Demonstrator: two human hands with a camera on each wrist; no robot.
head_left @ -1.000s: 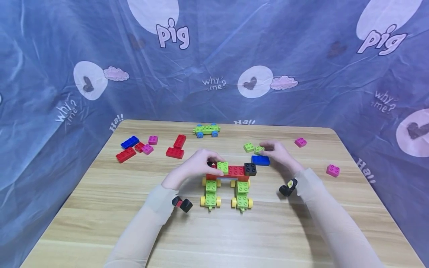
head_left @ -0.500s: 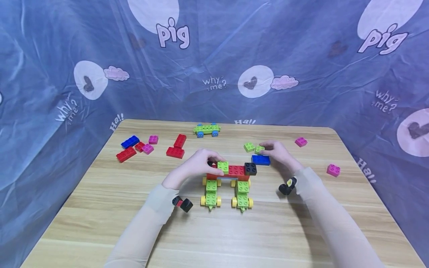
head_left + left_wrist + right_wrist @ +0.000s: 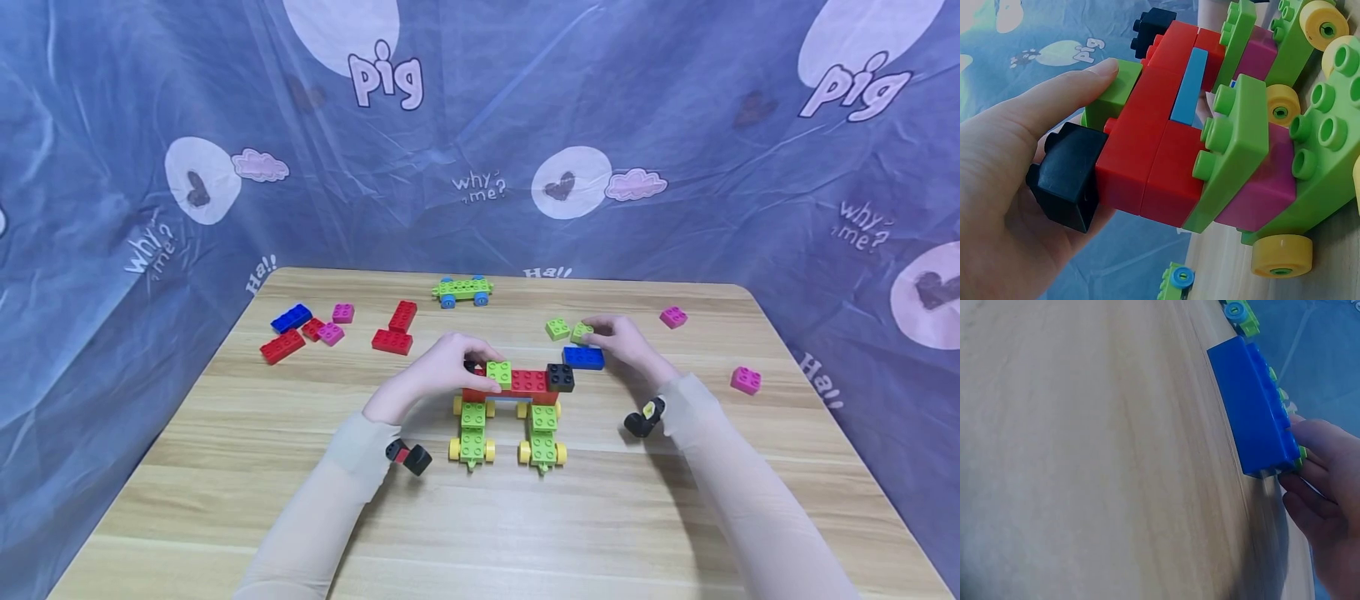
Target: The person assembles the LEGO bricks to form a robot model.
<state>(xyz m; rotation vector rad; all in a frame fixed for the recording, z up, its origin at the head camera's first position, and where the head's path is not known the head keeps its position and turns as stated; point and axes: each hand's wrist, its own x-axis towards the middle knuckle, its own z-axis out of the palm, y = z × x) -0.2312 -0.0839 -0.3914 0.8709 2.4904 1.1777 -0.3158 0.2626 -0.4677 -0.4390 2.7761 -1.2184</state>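
Note:
A toy brick build [image 3: 529,382] stands mid-table: a red beam with black end bricks over two green wheeled bases [image 3: 472,446] with yellow wheels. My left hand [image 3: 448,365] reaches over its left end and grips the light green brick [image 3: 1124,87] on top, thumb along one side, other fingers mostly hidden. Farther back, my right hand [image 3: 622,340] pinches a small light green brick [image 3: 581,333] resting on the table. A blue brick [image 3: 1254,409] lies just in front of that brick and hides most of it in the right wrist view. Another light green brick [image 3: 557,329] lies to its left.
Red bricks [image 3: 392,342], a blue brick [image 3: 291,317] and pink bricks [image 3: 330,333] lie at the back left. A green base with blue wheels [image 3: 462,290] stands near the far edge. Two pink bricks [image 3: 746,381] lie on the right. A printed curtain [image 3: 480,133] hangs behind the table.
The green brick at my right fingertips has shifted and turned very slightly, and those fingers have moved a little with it. My left hand and the brick build stay in place.

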